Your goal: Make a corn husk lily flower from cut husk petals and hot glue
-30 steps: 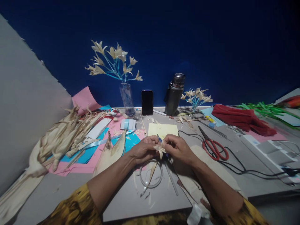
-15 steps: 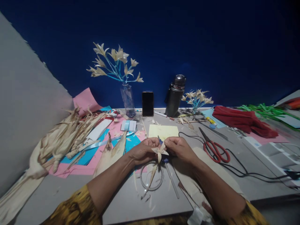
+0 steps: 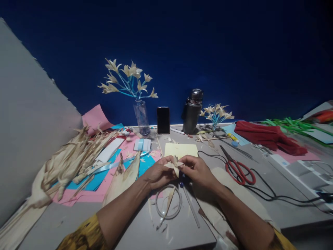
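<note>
A small pale corn husk flower (image 3: 176, 167) with pointed petals is held between my two hands, above the table. My left hand (image 3: 160, 173) closes on it from the left, its fingers partly behind the petals. On the other side, my right hand (image 3: 195, 170) pinches a petal with thumb and fingertips. Below the hands lies a grey ring (image 3: 179, 208), with a narrow strip of husk (image 3: 170, 200) across it. A glue gun's blue part shows under my right hand, with a glue stick (image 3: 191, 208) pointing toward me; most of it is hidden.
Red-handled scissors (image 3: 240, 172) and a black cable lie to the right. Dried husks (image 3: 65, 156) pile at the left over pink and blue paper. Behind stand a vase (image 3: 142, 118) of husk flowers, a phone (image 3: 163, 120), a flask (image 3: 193, 111) and a yellow notepad (image 3: 181, 150).
The flower has tilted, its petals now facing more upward, and my right fingers have shifted lower on it. The whole view has moved slightly, so things sit lower in the picture.
</note>
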A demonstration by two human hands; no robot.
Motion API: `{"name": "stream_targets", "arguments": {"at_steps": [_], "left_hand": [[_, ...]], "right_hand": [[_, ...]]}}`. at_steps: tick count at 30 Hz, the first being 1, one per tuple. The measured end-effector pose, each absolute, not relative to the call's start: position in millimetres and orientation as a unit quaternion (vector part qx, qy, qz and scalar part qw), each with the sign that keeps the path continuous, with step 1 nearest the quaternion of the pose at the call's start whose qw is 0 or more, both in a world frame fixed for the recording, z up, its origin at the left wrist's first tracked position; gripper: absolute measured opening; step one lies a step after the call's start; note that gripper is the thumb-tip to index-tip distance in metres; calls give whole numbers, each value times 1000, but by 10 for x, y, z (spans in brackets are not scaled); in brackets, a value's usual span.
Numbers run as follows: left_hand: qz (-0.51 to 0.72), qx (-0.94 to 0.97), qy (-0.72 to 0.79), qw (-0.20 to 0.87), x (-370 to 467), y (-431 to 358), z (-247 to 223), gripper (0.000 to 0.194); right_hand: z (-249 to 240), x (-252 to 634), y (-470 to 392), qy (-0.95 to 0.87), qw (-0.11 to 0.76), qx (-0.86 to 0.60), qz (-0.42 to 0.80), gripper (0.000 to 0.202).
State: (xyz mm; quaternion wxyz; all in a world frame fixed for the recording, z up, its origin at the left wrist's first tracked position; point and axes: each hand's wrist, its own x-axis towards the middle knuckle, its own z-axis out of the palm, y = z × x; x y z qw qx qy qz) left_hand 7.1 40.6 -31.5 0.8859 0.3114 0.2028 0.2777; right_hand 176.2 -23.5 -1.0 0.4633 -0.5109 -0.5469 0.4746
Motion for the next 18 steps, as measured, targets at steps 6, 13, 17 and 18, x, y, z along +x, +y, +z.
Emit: {"name": "stream_targets", "arguments": {"at_steps": [6, 13, 17, 18], "left_hand": [[306, 294, 219, 879, 123, 387, -317, 26], [338, 310, 234, 857, 151, 344, -340, 24], [383, 306, 251, 835, 193, 293, -327, 31], [393, 303, 254, 830, 203, 283, -325, 33]], "right_hand": [[-31, 1735, -204, -589, 453, -536, 401, 15], [-67, 1689, -191, -560, 476, -539, 412, 16], [-61, 1673, -177, -535, 496, -552, 405, 9], [-63, 1674, -176, -532, 499, -553, 404, 9]]}}
